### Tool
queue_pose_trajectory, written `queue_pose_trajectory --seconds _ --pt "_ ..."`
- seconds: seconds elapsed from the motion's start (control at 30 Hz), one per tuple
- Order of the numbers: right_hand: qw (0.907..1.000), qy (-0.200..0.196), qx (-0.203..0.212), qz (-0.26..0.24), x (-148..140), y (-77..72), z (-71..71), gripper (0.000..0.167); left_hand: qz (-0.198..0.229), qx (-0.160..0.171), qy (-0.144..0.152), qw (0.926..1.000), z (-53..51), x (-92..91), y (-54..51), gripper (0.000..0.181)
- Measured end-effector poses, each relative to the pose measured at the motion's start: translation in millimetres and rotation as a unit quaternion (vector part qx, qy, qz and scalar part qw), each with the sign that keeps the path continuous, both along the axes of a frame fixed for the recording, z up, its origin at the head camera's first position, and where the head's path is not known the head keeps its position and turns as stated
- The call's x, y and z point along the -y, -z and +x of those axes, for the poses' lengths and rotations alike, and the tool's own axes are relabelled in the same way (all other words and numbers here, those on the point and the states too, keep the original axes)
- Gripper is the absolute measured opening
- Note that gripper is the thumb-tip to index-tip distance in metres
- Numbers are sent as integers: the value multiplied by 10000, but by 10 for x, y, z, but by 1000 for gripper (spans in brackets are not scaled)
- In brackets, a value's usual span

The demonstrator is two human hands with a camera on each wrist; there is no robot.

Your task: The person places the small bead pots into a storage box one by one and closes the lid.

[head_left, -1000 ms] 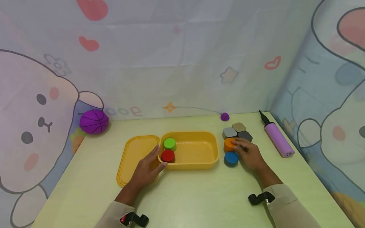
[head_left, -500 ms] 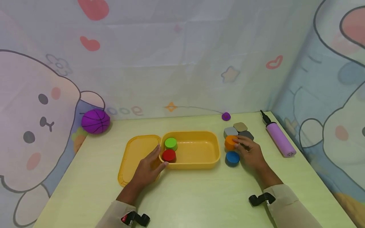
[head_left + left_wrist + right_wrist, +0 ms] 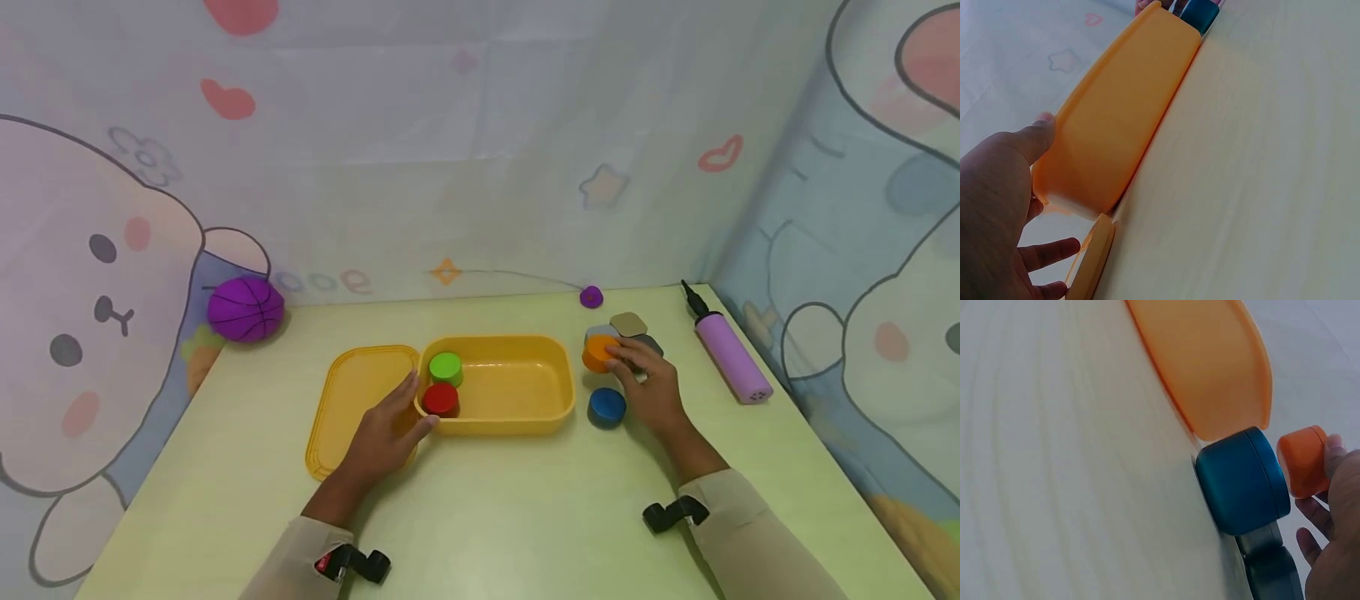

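My right hand (image 3: 652, 387) pinches an orange round tin (image 3: 599, 354) between thumb and fingers. In the right wrist view the orange tin (image 3: 1300, 462) is held off the table, past a blue lidded tin (image 3: 1241, 481). That blue tin (image 3: 606, 408) stands on the table right of a yellow rectangular box (image 3: 517, 427). Inside the box's left end are a green tin (image 3: 446, 367) and a red tin (image 3: 440, 400). My left hand (image 3: 375, 437) touches the box's left front corner, fingers fairly straight, thumb on the rim in the left wrist view.
A flat yellow lid (image 3: 356, 408) lies left of the box, partly beneath my left hand. Grey, beige (image 3: 628, 324) and dark pieces sit behind the orange tin. A purple ball (image 3: 246, 309), a small purple object (image 3: 591, 297) and a purple hand pump (image 3: 733, 357) lie farther out.
The orange tin has come up off the table in my right hand, away from the blue tin. My left hand stays at the box corner. The head view has tilted slightly.
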State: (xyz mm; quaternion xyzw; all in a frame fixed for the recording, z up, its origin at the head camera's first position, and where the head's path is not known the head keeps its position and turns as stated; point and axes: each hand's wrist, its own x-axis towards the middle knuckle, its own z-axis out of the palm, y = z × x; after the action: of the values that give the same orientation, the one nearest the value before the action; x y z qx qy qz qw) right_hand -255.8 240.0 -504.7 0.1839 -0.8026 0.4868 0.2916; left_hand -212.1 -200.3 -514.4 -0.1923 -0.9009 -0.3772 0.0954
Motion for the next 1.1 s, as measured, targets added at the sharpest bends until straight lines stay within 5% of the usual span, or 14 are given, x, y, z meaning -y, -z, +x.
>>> queue_pose_trajectory --seconds 0.53,1.1 --pt "9984 24 -405 -402 229 -156 -31 27 12 18 32 10000 -7 -6 1 81" --pt "9987 -248 -415 -140 620 -217 -94 31 2 154 -8 9999 11 -4 -38 82"
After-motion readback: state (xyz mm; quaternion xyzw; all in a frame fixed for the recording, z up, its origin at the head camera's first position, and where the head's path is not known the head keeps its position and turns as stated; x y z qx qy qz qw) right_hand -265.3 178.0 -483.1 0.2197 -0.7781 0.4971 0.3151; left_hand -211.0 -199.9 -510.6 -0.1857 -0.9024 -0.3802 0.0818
